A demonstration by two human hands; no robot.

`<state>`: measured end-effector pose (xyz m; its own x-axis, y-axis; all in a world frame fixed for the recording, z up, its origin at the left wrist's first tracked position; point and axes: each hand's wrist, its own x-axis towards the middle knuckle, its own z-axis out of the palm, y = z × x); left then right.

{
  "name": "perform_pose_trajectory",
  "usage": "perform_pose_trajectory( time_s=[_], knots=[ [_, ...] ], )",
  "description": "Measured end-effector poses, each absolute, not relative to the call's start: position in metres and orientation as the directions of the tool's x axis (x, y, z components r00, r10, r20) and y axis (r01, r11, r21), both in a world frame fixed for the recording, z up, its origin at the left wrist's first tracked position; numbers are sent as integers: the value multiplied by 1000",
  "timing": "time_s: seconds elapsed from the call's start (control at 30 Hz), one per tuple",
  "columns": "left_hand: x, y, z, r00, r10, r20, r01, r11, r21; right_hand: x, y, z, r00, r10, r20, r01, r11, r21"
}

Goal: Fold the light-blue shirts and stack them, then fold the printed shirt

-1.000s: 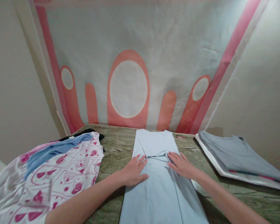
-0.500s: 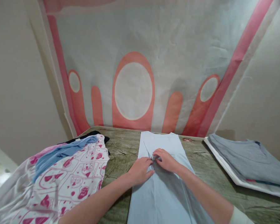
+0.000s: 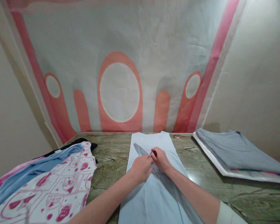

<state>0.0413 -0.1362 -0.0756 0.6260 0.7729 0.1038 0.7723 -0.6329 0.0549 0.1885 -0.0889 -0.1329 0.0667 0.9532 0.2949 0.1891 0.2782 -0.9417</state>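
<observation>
A light blue shirt (image 3: 149,199) lies in a long narrow shape on the table, running from the far edge towards me. My left hand (image 3: 141,168) is closed in a pinch on its fabric near the middle. Right beside it, my right hand (image 3: 160,159) pinches the same spot with curled fingers. The fingertips of both hands nearly touch. Just beyond them a fold of the fabric stands raised, with a greyish patch under it. What exactly lies between the fingertips is hidden.
Loose clothes are heaped on the left: a white garment with pink print (image 3: 67,183), a blue one (image 3: 42,168) and a black one (image 3: 68,146). A folded grey shirt (image 3: 238,152) tops a stack on the right. Behind the wood-patterned table (image 3: 109,152) rises a wall with a printed sheet (image 3: 168,40).
The view has turned a little to the right, so everything sits further left. Both hands still pinch the shirt, and the fold beyond them now gapes wider, showing more of the greyish patch.
</observation>
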Motion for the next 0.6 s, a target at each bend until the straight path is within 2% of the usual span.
perform_pose_trajectory(
  time_s=[0.07,0.17,0.33,0.43,0.5,0.57,0.6],
  knots=[
    [47,-136,-78,651,752,104,752,-658,52,196,-79,-135,162,963,215,59,208,-976],
    [59,-132,-79,671,737,78,738,-674,20,213,-62,-137,202,971,128,-125,155,-980],
    [86,-115,-73,780,626,8,626,-779,31,255,-43,-137,200,977,79,-413,157,-897],
    [101,-106,-78,818,574,32,567,-814,127,277,-41,-138,222,972,77,-516,184,-837],
    [107,-101,-86,791,606,90,575,-785,231,286,-41,-140,236,968,81,-556,203,-806],
    [108,-95,-96,713,682,166,591,-711,382,290,-42,-141,240,967,87,-580,215,-786],
    [107,-90,-100,642,738,206,582,-645,495,290,-42,-142,239,967,90,-587,217,-780]
  ],
)
